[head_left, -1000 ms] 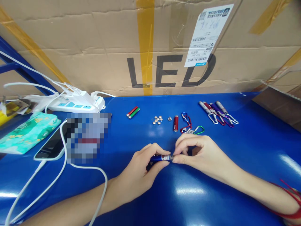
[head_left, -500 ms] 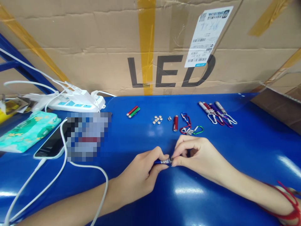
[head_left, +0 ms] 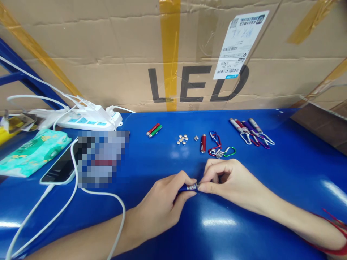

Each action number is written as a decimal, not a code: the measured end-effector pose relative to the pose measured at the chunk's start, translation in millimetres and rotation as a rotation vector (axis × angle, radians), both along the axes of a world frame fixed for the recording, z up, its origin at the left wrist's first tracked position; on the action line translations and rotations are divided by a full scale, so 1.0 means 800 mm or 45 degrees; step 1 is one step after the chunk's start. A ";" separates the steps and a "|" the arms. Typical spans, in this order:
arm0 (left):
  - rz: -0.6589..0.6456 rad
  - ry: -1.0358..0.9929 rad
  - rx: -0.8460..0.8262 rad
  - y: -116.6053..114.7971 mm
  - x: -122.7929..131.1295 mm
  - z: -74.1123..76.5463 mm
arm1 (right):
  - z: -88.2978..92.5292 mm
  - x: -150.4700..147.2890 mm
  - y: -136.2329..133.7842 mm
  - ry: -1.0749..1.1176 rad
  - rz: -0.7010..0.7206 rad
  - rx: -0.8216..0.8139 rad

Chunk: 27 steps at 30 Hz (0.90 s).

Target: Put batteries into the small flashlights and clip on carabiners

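A small blue flashlight (head_left: pixel 192 186) with a printed label is pinched between thumb and fingers of my left hand (head_left: pixel 165 202). My right hand (head_left: pixel 225 178) is closed at the flashlight's right end, its fingertips on a small grey metal end piece that they mostly hide. Beyond my hands lie several button cells (head_left: pixel 182 139), a little silver end cap (head_left: pixel 196 138) and a red flashlight body (head_left: pixel 203 143). Red, blue and green carabiner clips (head_left: pixel 230 151) rest just past my right hand.
Red and green tubes (head_left: pixel 154 130) lie at the back. Several flashlights with carabiners (head_left: pixel 248 126) are at back right. To the left are a phone (head_left: pixel 58 169), white cables (head_left: pixel 123 206), a tissue pack (head_left: pixel 35 151) and a power strip (head_left: pixel 89 122). A large cardboard box (head_left: pixel 116 54) stands behind.
My right fingertips have closed in tighter at the end of the blue flashlight, covering more of the grey metal piece. The whole view has shifted slightly; the other things lie as before.
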<state>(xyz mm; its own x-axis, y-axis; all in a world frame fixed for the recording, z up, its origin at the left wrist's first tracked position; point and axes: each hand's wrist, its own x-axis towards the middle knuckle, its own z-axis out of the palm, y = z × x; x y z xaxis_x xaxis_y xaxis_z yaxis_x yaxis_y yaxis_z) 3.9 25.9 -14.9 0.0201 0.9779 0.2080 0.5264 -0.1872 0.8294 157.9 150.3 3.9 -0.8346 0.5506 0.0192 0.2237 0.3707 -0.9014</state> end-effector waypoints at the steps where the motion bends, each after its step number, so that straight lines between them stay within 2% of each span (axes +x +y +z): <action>1: -0.001 -0.024 -0.019 0.000 0.000 0.002 | 0.001 0.000 0.000 0.004 -0.002 0.014; 9: -0.003 -0.110 -0.077 0.004 0.001 0.011 | 0.000 0.000 0.003 0.035 -0.023 0.102; 17: 0.082 -0.192 -0.107 0.003 0.001 0.013 | -0.001 0.002 0.005 0.066 0.004 0.285; 20: 0.173 -0.271 -0.135 0.004 0.001 0.013 | 0.005 0.006 0.018 0.129 -0.119 0.537; 23: 0.211 -0.318 -0.146 0.005 0.000 0.013 | 0.007 0.013 0.048 0.185 -0.320 0.945; 25: 0.193 -0.309 -0.139 0.005 0.000 0.013 | 0.002 0.018 0.074 0.087 -0.486 1.186; 27: 0.182 -0.298 -0.142 0.005 0.000 0.013 | -0.008 0.022 0.099 -0.038 -0.453 1.308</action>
